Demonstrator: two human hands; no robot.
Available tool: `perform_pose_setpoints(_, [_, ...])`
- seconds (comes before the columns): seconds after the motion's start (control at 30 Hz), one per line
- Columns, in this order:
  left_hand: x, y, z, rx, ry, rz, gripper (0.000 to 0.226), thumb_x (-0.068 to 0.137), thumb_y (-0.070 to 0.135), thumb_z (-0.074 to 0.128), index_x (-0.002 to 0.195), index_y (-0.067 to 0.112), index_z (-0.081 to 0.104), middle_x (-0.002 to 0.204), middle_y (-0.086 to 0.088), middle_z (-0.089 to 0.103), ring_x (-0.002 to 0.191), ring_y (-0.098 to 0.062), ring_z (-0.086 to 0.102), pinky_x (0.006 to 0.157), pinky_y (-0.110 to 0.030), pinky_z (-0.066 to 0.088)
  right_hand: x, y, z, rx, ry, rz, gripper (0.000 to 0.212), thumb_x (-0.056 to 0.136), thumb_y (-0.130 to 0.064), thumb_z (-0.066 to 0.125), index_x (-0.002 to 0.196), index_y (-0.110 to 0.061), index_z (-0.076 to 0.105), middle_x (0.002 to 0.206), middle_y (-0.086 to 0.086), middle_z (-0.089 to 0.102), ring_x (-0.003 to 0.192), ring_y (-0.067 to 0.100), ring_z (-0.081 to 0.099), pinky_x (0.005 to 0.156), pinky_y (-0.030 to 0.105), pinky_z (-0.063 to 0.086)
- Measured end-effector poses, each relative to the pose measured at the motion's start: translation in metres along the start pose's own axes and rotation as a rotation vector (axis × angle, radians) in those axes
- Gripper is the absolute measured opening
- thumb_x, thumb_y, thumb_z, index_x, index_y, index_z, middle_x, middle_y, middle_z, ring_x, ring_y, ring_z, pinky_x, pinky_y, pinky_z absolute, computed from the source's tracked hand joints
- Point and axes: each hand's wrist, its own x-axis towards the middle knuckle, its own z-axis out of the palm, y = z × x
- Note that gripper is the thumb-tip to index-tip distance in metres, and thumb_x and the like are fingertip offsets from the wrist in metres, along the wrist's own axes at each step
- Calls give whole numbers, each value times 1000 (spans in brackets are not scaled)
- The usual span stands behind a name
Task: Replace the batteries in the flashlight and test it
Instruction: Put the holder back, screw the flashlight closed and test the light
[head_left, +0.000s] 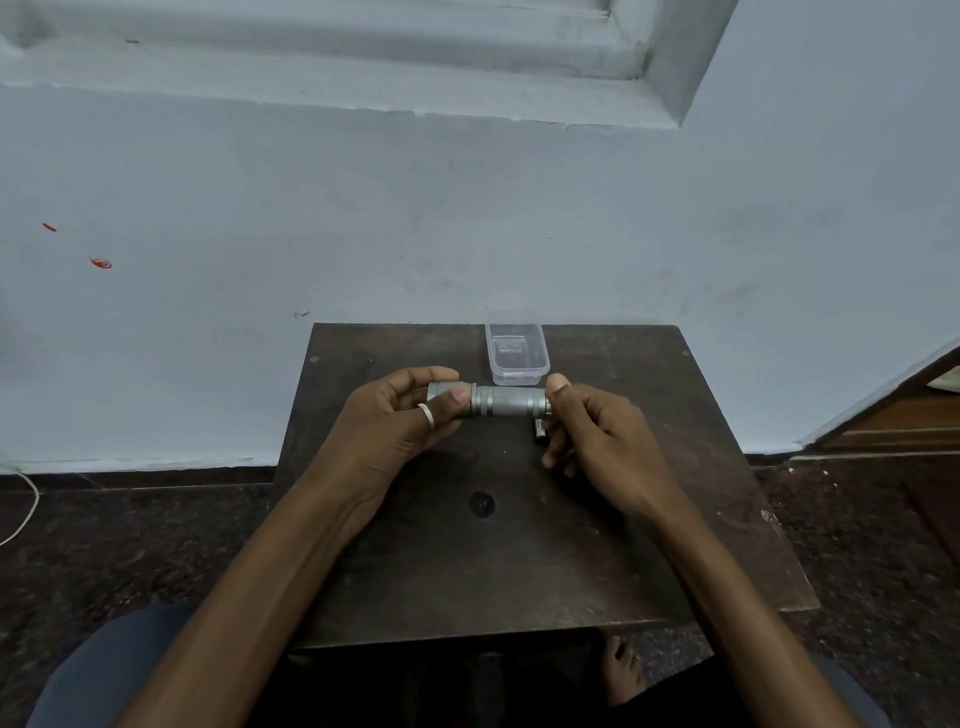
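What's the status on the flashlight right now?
Left hand grips flashlight head end; right hand fingers at tail end. Held level above table. Clear container behind, nothing blocking.

Head view: looks forward, steeply down over table (623, 545) (single view), wall beyond.

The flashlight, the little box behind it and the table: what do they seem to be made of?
The flashlight looks like bare metal, probably aluminium: matte silver-grey with a knurled grip band. The box seems to be clear plastic, since the table shows through its thin walls. The table looks like dark wood or a wood laminate, worn and scuffed; which one I cannot tell.
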Motion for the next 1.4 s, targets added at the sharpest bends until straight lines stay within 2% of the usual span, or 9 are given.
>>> perform_pose_setpoints(0.1, [0,1,0,-11,0,9,37,64,20,78,100,12,73,90,0,76,91,-13,72,81,-26,59,0,0,-1,28,39,0,57,99,-58,41,79,-11,67,68,7,72,65,24,72,58,38,55])
perform_pose_setpoints(0.23, [0,1,-1,-34,8,10,36,65,19,78,99,11,73,90,0,76,92,-14,71,80,-25,59,4,3,-9,250,-55,-60,13,97,-23,64,109,-19,67,93,15,72,82,17,71,62,31,58])
perform_pose_setpoints(0.37, [1,1,0,-31,0,7,35,65,20,78,99,12,73,93,0,75,94,-14,71,81,-26,58,3,4,-9,261,-63,-57,6,97,-20,64,100,-16,67,88,17,72,76,16,69,61,29,57])
perform_pose_setpoints(0.57, [-1,0,3,-31,-23,27,30,69,15,76,99,13,72,87,4,76,88,-9,70,81,-25,58,-1,1,1,-78,71,-50,62,99,-59,40,70,-9,59,64,6,71,56,14,67,61,37,55])
perform_pose_setpoints(0.73, [0,2,4,-46,-4,35,22,78,7,72,99,12,71,85,4,75,87,-9,70,81,-24,59,2,0,-6,228,-31,-83,13,98,-25,62,108,-18,67,90,12,72,77,11,68,63,27,58])
perform_pose_setpoints(0.8, [0,3,4,-62,-1,32,22,78,6,72,100,11,70,85,4,75,87,-10,70,82,-25,59,3,4,-6,291,-56,-102,20,95,-12,66,114,-17,66,96,17,70,80,14,66,66,30,59])
perform_pose_setpoints(0.97, [-1,4,3,-94,-11,30,29,69,12,74,98,12,70,89,0,73,90,-13,70,78,-23,59,2,2,1,228,-11,-99,11,98,-20,63,105,-12,65,85,22,67,72,9,66,63,30,55])
perform_pose_setpoints(1.17, [-1,3,4,-82,-7,16,21,82,1,68,101,10,69,91,-2,72,90,-13,69,77,-23,59,0,3,1,141,-4,-101,16,99,-33,60,99,-18,63,76,13,69,68,10,67,66,50,55])
perform_pose_setpoints(1.4, [-2,5,3,-66,-30,9,36,66,13,75,102,11,70,96,-5,73,92,-14,70,80,-25,59,1,1,3,305,2,-75,13,98,-21,61,105,-10,65,85,12,74,86,29,73,60,28,55])
